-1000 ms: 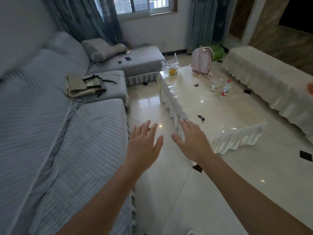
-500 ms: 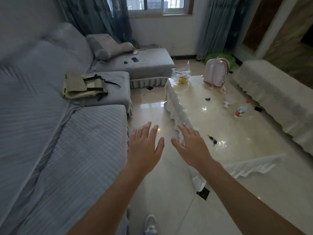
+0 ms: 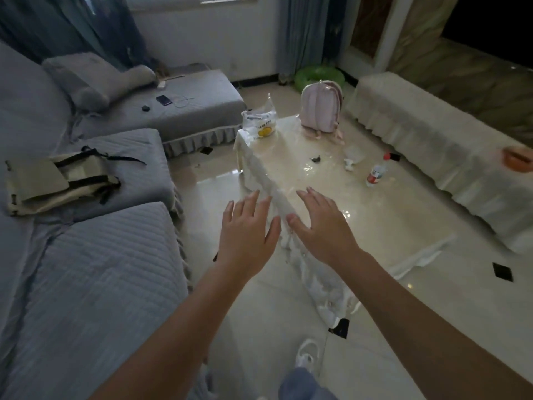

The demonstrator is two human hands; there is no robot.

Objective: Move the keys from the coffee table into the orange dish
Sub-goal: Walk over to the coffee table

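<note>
Along the left side of the room runs a grey sofa [image 3: 86, 269], its quilted cushions carrying a beige bag with black straps [image 3: 57, 180] and, farther back, a dark phone [image 3: 163, 100]. Right of it stands the coffee table [image 3: 375, 226], glossy-topped with a white frilled cloth hanging at its edges, and beyond that a long bench under a cream cover [image 3: 432, 145]. On the table's far end sit a pink backpack [image 3: 320, 111] and a clear plastic bag with a yellow print [image 3: 261, 125]; a plastic bottle with a red cap [image 3: 377, 171] stands near the right edge. The orange dish [image 3: 517, 160] rests on the cream-covered bench at the right edge of view, well apart from the table's middle. The left hand [image 3: 245, 235] and right hand [image 3: 323, 229] hover over the table's near corner, palms down, fingers spread, holding nothing. A small dark object, seemingly the keys [image 3: 316, 159], lies on the tabletop towards the far end, near the backpack; its detail is too small to tell.
</note>
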